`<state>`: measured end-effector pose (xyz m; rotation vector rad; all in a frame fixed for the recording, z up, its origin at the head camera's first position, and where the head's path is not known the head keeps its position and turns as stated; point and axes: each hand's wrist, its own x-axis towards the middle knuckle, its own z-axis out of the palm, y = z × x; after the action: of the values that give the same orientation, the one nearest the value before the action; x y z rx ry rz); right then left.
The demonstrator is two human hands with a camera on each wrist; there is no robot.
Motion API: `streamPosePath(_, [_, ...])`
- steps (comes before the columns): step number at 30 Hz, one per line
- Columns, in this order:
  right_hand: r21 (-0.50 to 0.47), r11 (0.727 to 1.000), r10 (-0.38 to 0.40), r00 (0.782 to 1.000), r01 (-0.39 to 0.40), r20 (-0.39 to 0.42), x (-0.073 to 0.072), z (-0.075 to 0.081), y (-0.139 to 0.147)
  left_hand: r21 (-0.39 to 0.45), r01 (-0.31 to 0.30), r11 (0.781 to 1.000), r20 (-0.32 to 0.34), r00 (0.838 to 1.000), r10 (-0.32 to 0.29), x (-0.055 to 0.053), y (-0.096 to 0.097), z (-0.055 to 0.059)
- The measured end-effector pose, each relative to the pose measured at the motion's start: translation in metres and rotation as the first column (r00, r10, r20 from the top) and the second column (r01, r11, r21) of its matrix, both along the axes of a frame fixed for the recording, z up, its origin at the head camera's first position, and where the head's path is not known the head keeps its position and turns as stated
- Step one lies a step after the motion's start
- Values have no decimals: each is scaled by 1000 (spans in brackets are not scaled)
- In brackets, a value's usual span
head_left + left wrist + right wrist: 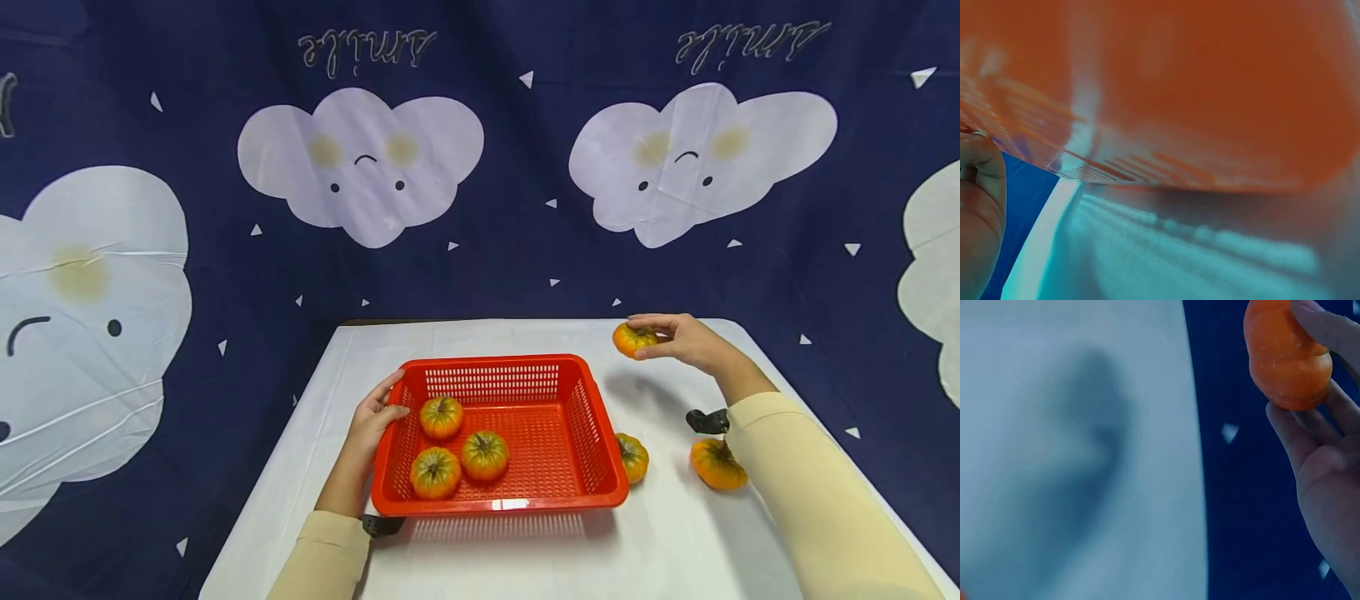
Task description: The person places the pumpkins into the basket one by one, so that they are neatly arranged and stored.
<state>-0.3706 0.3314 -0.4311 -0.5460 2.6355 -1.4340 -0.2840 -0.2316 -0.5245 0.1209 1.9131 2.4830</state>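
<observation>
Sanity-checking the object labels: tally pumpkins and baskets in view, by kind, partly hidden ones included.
Orange pumpkins: 6 (3 inside the basket, 1 held in the right hand, 2 on the table, partly hidden)
Red basket: 1
Total: 7

You've got six pumpkins [485, 456]: three in one red basket [540, 433], one held pumpkin [628, 340] in your right grip [682, 340], two loose pumpkins [717, 467] on one white desk [675, 542]. Grips: two, the other your left grip [372, 418]. You show two sleeves [817, 492], two black wrist pieces [705, 422]. One backdrop [525, 167]: four clouds [363, 171] in your view, two whole, two cut off; two full "smile" words [375, 47] plus one cut-off bit of lettering [7, 104] at the left edge; more than a dozen small white triangles [527, 79]. Right wrist view gives you one pumpkin, one grip; left wrist view, one basket, one grip.
</observation>
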Motion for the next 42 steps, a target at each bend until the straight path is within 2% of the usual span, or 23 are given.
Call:
streamPosePath(5, [-50,991,123,992,-125,-34,-9,20,-40,37,-1,999,-14,1000,2,-3,1,-2])
streamPosePath(9, [-110,960,257,966,-258,-31,-10,34,-77,36,-3,999,-17,1000,4,-3,1,-4])
streamPosePath(13, [-117,917,381,924,-382,-30,-10,43,-116,30,-1,1000,-29,1000,2,-4,-1,-5])
streamPosePath(17, [-64,863,502,865,-502,-19,-12,44,-153,31,0,1000,-34,999,1,-4,-1,-5])
streamPosePath(20, [-34,818,575,818,-574,-3,-13,40,-179,37,1,999,-29,1000,0,-2,-1,-5])
streamPosePath(26, [-59,763,646,761,-644,53,-9,31,-225,33,6,999,-25,1000,-5,-2,-2,-5])
streamPosePath(30, [-93,720,694,714,-688,88,-10,14,-242,46,10,999,-38,999,-8,-5,-1,-5])
streamPosePath(35, [-89,713,700,699,-695,147,-8,-10,-248,65,15,998,-37,999,-13,-7,0,-6])
streamPosePath(39, [-94,695,717,676,-713,172,-5,-24,-250,69,22,997,-33,999,-20,-6,-2,-6])
streamPosePath(42, [-70,700,710,682,-711,172,-4,-32,-253,66,21,998,-37,999,-19,-6,-4,-7])
